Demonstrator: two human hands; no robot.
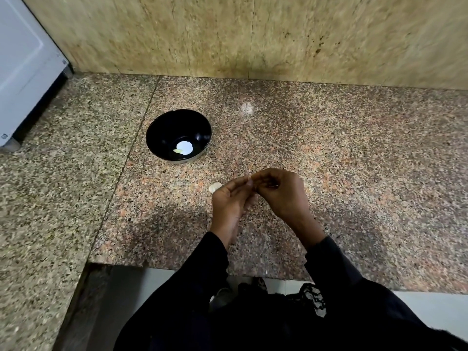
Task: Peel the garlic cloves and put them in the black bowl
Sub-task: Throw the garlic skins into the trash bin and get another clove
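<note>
head view: left hand and right hand meet above the granite counter; fingertips pinched together on something small, likely a clove, hidden; a pale garlic clove lies just beside left hand
progress: black bowl holds pale pieces, seemingly peeled; probably midway; clove on counter left
room: bowl near, ahead-left, path open; counter edge below wrists; wall well behind

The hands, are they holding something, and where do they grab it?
Left hand and right hand meet fingertip to fingertip, pinching something small, hidden by the fingers. A garlic clove lies loose beside them.
</note>
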